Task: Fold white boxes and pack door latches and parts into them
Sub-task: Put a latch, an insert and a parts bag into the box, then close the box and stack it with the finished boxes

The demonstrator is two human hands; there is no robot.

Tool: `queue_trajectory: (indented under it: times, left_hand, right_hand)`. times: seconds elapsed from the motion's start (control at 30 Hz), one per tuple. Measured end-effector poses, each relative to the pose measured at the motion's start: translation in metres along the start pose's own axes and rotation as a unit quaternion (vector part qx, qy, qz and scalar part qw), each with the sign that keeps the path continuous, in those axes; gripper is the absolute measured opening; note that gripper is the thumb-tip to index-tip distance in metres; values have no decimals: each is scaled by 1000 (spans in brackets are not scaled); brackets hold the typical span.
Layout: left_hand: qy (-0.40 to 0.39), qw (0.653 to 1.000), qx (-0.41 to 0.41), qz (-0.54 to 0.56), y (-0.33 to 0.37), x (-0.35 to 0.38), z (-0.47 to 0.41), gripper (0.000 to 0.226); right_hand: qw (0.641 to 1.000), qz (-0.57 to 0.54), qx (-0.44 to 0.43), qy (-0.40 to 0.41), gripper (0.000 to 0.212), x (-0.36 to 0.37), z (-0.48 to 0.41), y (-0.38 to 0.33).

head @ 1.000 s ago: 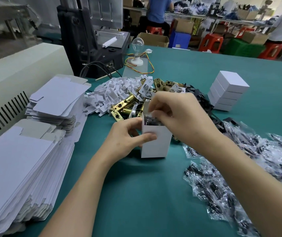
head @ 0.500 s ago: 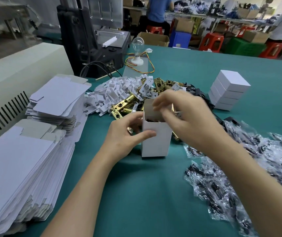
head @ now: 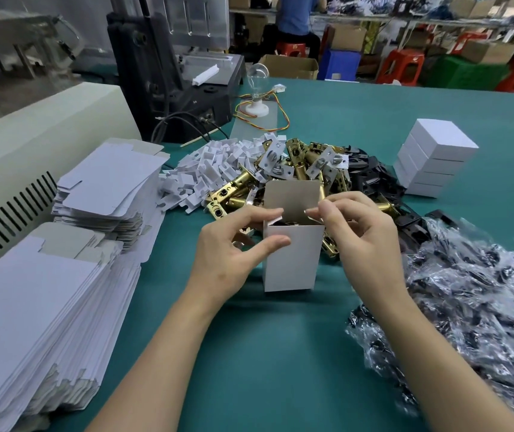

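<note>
White box [head: 290,263] stood upright in the middle of the teal surface [head: 280,353], top open, back flap sticking up. Left grip [head: 230,247] held its upper left corner, thumb on the front face, fingers curled behind. Right grip [head: 364,235] pinched the small side flap at 3 o'clock. Brass latches [head: 305,163] were heaped at 12, flat blanks [head: 31,307] stacked at 9, bagged parts [head: 467,307] at 4.

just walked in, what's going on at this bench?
A person is packing an upright white box on the green table. The left hand grips its left side; the right hand pinches a top flap. The top is open, with parts inside. Brass latches lie piled behind it, closed boxes stacked far right.
</note>
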State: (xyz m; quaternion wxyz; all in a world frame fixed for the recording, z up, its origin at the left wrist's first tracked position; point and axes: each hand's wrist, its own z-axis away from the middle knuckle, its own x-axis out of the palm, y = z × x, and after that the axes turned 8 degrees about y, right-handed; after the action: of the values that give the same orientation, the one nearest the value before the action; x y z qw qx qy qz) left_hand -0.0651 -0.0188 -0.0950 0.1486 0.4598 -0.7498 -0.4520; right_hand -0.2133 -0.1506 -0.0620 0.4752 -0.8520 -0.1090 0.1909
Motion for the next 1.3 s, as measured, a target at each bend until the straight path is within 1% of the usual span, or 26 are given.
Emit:
queue_trajectory:
  times: [0.13, 0.23, 0.27, 0.3, 0.37, 0.4, 0.5, 0.57, 0.63, 0.7, 0.83, 0.93, 1.03, 1.2, 1.23, 1.3]
  left_hand:
    - [-14, 1000, -4, -1, 2, 0, 0, 11]
    - [-10, 1000, 24, -9, 6, 3, -1, 22]
    - [-10, 999, 37, -14, 7, 4, -1, 23]
    - [-9, 999, 47, -19, 8, 5, -1, 20]
    - [-8, 998, 59, -14, 9, 5, -1, 7]
    - [-7, 998, 58, -6, 10, 5, 0, 7]
    - [4, 998, 68, 16, 13, 7, 2, 36]
    - [0, 997, 73, 15, 13, 6, 2, 43]
    - [-6, 997, 78, 4, 14, 4, 1, 42]
    - [-14, 997, 81, 3, 14, 2, 0, 36]
    - [-52, 994, 95, 14, 16, 1, -1, 30]
    - [-76, 992, 103, 4, 19, 1, 1, 16]
    - [-73, 992, 99, 10, 24, 5, 3, 20]
    - [-48, 997, 59, -4, 22, 4, 2, 15]
    - [-50, 998, 49, -5, 21, 4, 2, 16]
    - [-59, 998, 38, -1, 18, 3, 1, 19]
  right_hand:
    - [1000, -15, 5, -24, 28, 2, 0, 6]
    - [999, -27, -4, -43, 30, -3, -1, 7]
    - [998, -32, -4, -53, 30, -6, -1, 8]
    - [997, -40, 2, -65, 28, -7, 0, 8]
    - [994, -58, 25, -89, 23, -11, 2, 9]
    - [993, -63, 35, -96, 22, -12, 3, 10]
    - [991, -77, 45, -101, 20, -13, 5, 10]
    - [988, -102, 61, -97, 16, -11, 5, 10]
    - [982, -145, 87, -85, 13, -10, 5, 11]
    - [978, -167, 92, -82, 20, -9, 5, 11]
    - [983, -153, 60, -88, 29, -7, 8, 9]
    - [983, -153, 60, -78, 30, -6, 9, 10]
    - [980, -162, 77, -89, 30, -7, 9, 9]
    - [978, -150, 85, -120, 38, -11, 7, 8]
    - [978, -142, 84, -126, 37, -11, 7, 8]
    - [983, -120, 78, -119, 27, -8, 9, 7]
